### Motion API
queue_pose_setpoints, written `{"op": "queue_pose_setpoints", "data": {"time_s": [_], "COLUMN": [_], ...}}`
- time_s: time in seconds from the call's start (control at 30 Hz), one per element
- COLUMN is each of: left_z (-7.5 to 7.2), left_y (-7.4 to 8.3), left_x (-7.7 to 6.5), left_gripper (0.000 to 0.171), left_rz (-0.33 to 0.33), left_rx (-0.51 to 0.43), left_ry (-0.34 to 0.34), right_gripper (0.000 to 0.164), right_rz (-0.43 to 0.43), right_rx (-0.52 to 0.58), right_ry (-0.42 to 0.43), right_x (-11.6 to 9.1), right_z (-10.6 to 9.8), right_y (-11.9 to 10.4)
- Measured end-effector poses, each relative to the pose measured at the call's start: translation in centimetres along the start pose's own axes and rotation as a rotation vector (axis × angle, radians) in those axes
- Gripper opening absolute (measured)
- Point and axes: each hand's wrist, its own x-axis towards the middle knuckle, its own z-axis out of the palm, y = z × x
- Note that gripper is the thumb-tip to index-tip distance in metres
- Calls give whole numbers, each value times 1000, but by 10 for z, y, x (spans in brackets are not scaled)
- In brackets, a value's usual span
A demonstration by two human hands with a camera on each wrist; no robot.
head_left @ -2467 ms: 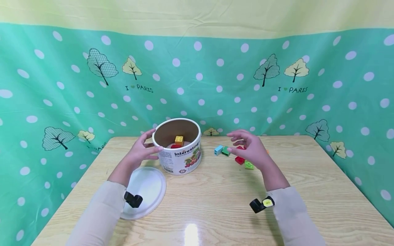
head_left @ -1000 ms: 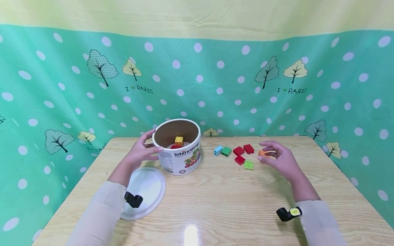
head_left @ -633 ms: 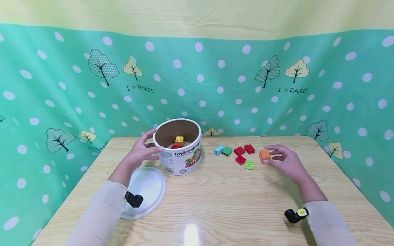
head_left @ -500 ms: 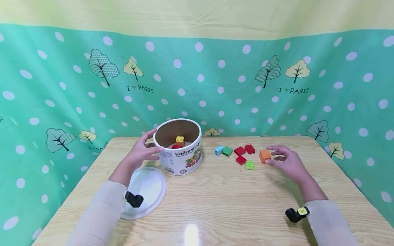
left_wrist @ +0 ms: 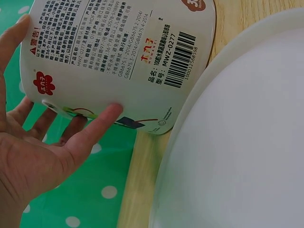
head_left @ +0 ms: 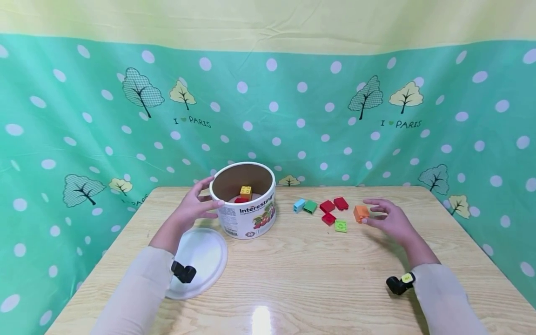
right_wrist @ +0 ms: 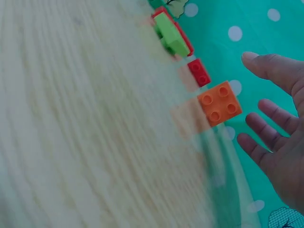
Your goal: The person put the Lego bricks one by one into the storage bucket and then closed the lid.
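Beside an orange building block on the table, my right hand stands with its fingers spread. In the right wrist view a gap shows between the fingers and the block's studded face. My left hand rests against the left side of a white printed bucket, thumb and fingers spread along its wall near the rim. The left wrist view shows one finger lying along the printed label. Inside the bucket sit a yellow block and a red block.
Left of the orange block lie several red blocks, a light green block, a green block and a light blue block. A round white lid lies under my left forearm. A dotted green curtain hangs behind the table.
My right hand has moved right, from over the red blocks to the orange block, then back slightly so the block shows fully. My left hand and the bucket stay put.
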Motion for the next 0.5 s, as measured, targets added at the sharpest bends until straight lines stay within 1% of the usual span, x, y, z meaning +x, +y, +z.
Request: {"op": "queue_pose_setpoints", "data": {"time_s": [0.13, 0.4, 0.5], "left_z": [0, 1, 0], "left_y": [0, 0, 0], "left_x": [0, 0, 0], "left_gripper": [97, 95, 96], "left_rz": [0, 0, 5], "left_rx": [14, -1, -3], "left_ry": [1, -3, -4], "right_gripper": [68, 69, 68], "right_rz": [29, 100, 125], "right_rx": [-4, -16, -17], "right_ry": [-8, -43, -38], "right_x": [3, 14, 18], "right_z": [0, 3, 4], "right_y": [5, 10, 13]}}
